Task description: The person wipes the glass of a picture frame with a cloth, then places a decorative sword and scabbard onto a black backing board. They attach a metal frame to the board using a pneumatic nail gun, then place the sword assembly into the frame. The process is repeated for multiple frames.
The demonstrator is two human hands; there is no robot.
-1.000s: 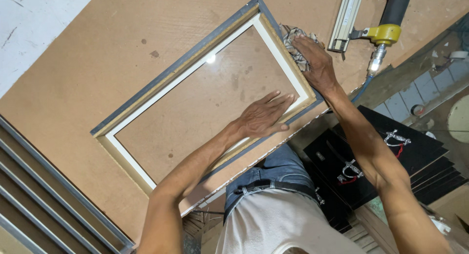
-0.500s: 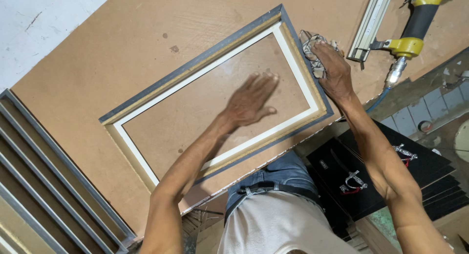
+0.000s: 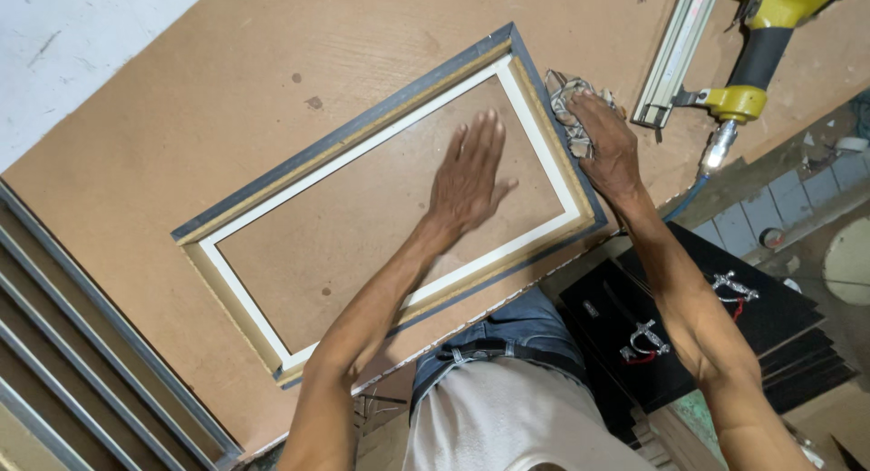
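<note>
Two hands: left hand (image 3: 468, 177) flat on one frame (image 3: 362, 131), right hand (image 3: 609, 149) clutching one rag (image 3: 564, 95).

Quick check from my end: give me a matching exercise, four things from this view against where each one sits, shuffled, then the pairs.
Things:
1. left hand
2. right hand
3. nail gun
4. black boards

Places:
A. stacked below the table edge
B. flat on the pane inside the picture frame
C. top corner of the brown table
D. on the crumpled rag at the frame's corner

Pairs: 1-B, 2-D, 3-C, 4-A
</note>
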